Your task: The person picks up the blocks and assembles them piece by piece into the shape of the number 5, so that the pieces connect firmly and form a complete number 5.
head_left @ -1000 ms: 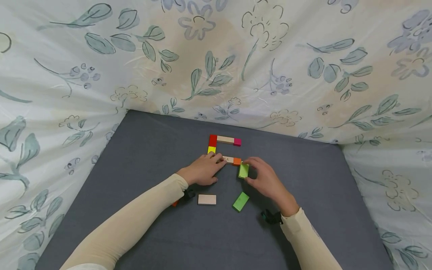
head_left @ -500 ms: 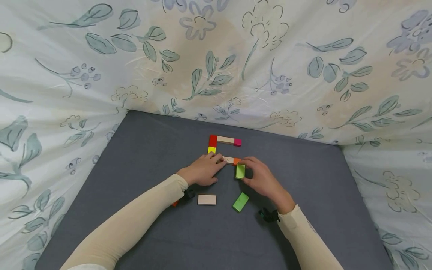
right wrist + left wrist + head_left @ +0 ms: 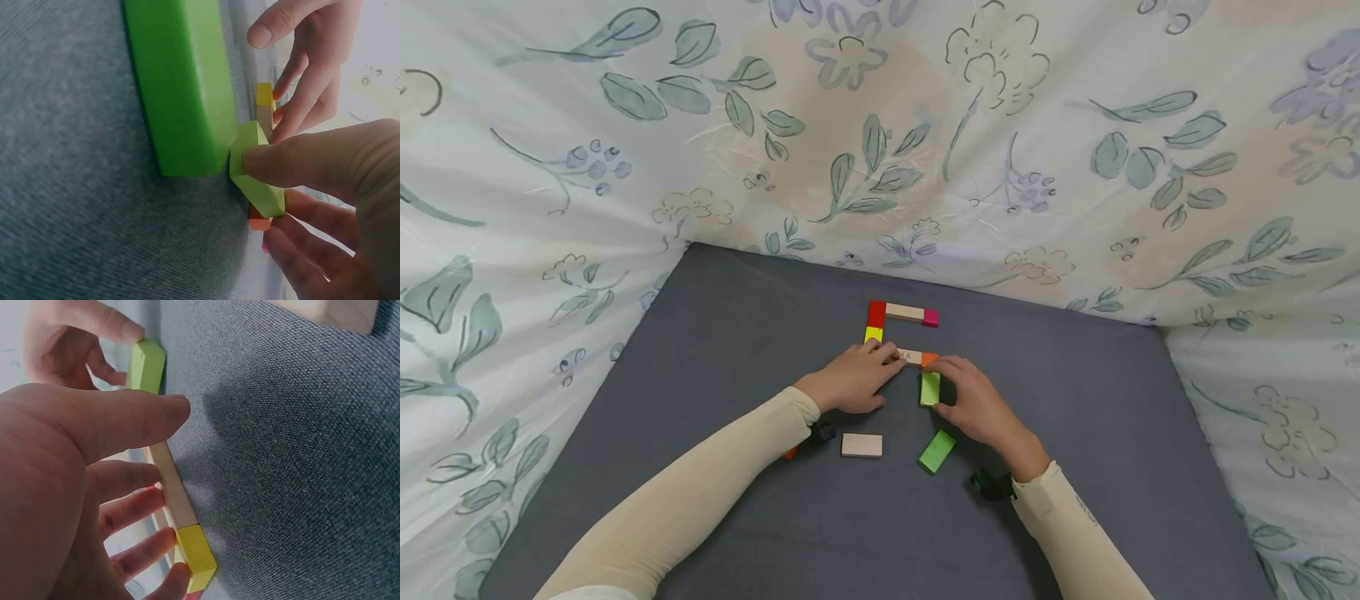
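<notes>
My right hand [image 3: 981,400] pinches a light green block [image 3: 929,389] between thumb and fingers; the thumb lies along its near face in the right wrist view. That block stands just below an orange block [image 3: 930,360], close to its near side. My left hand [image 3: 853,379] rests its extended fingertips against a plain wooden block [image 3: 175,494] and a yellow block [image 3: 199,556], thumb held apart from them. A red block [image 3: 876,314] continues the row behind the yellow one. From it a thin wooden block [image 3: 905,312] runs right to a magenta block [image 3: 931,318].
A darker green block [image 3: 936,452] lies slanted nearer the body. To its left is a pale block [image 3: 861,445]. An orange-red block [image 3: 791,453] shows partly from under the left wrist. Dark grey cloth [image 3: 760,325] covers the table, and flowered fabric [image 3: 880,167] hangs behind.
My right hand has slid the light green block leftward, to below the orange block, and its fingertips now overlap the orange block's edge. The left hand keeps its place; the head view shifts slightly.
</notes>
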`<state>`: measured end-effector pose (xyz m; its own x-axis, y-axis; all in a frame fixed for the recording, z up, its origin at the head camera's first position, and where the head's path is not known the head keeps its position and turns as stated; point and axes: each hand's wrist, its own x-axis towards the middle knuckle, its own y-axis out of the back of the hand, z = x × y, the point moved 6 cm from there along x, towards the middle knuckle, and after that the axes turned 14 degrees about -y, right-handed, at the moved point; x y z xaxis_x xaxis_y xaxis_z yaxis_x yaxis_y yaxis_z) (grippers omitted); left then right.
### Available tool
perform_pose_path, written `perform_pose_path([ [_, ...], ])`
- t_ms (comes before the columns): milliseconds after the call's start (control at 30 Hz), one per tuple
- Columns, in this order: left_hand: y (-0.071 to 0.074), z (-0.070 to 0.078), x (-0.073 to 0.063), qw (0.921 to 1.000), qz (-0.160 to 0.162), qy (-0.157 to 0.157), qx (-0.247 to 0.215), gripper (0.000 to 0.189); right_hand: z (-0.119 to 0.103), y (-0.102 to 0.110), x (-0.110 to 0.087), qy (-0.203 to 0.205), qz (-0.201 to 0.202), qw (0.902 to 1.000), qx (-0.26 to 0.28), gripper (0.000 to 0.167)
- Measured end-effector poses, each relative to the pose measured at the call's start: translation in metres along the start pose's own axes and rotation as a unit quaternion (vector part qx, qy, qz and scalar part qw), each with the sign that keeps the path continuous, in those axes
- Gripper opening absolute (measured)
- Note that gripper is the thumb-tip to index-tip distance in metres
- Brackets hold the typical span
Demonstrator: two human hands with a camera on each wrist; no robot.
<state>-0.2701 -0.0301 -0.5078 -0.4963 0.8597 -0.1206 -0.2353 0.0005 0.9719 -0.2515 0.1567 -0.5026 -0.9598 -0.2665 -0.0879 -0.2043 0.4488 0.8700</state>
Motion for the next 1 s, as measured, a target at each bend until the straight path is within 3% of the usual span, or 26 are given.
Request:
perform_pose_path([
  [1000, 0.0004, 0.0073, 0.0012, 0.9998, 0.001, 0.007, -0.019, 0.071, 0.0089, -0.0045, -0.0017, 0.006, 0.023, 0.9997, 0.008, 0.047],
])
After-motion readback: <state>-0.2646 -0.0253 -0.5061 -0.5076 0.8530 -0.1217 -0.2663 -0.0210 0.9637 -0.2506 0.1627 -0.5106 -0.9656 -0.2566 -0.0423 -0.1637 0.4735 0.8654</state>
